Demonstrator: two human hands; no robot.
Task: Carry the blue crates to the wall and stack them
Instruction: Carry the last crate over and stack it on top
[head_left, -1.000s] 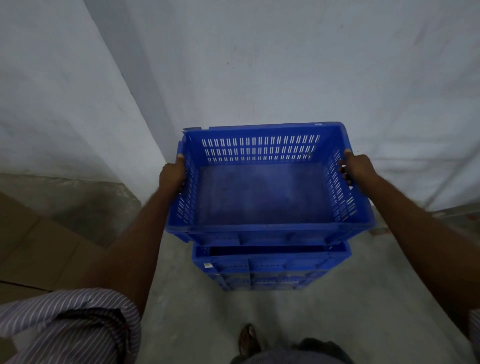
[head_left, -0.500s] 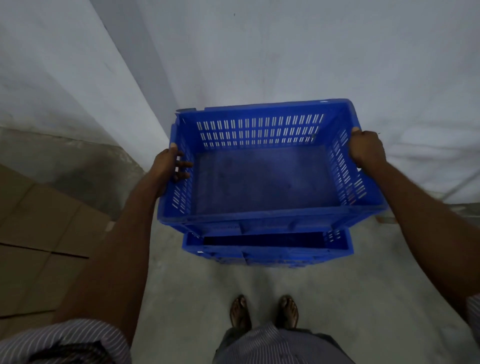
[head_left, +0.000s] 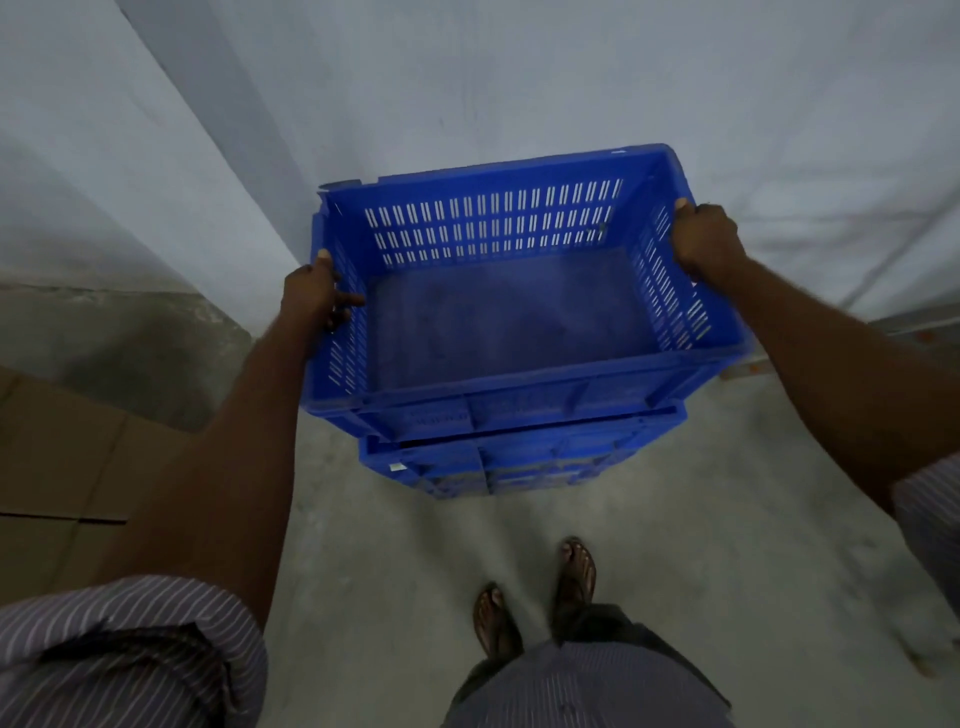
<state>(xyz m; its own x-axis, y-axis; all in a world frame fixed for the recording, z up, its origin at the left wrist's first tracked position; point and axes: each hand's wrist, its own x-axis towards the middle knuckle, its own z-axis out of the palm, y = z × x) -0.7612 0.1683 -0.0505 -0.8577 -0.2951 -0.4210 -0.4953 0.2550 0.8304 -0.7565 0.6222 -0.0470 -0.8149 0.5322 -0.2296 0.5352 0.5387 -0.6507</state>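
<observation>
An empty blue slotted crate (head_left: 509, 322) sits low over a second blue crate (head_left: 524, 457), which stands on the floor by the white wall (head_left: 519, 78). The upper crate is slightly askew, and a thin dark gap shows between the two along the near side. My left hand (head_left: 311, 293) grips the upper crate's left side wall, fingers through the slots. My right hand (head_left: 704, 241) holds its right rim near the far corner. Most of the lower crate is hidden beneath the upper one.
Flattened brown cardboard (head_left: 57, 467) lies on the concrete floor at the left. A wall corner (head_left: 208, 171) juts out at the left of the crates. My two sandalled feet (head_left: 535, 597) stand just behind the stack.
The upper crate has come down closer onto the lower crate, and the gap between them has narrowed. Both hands still hold its sides.
</observation>
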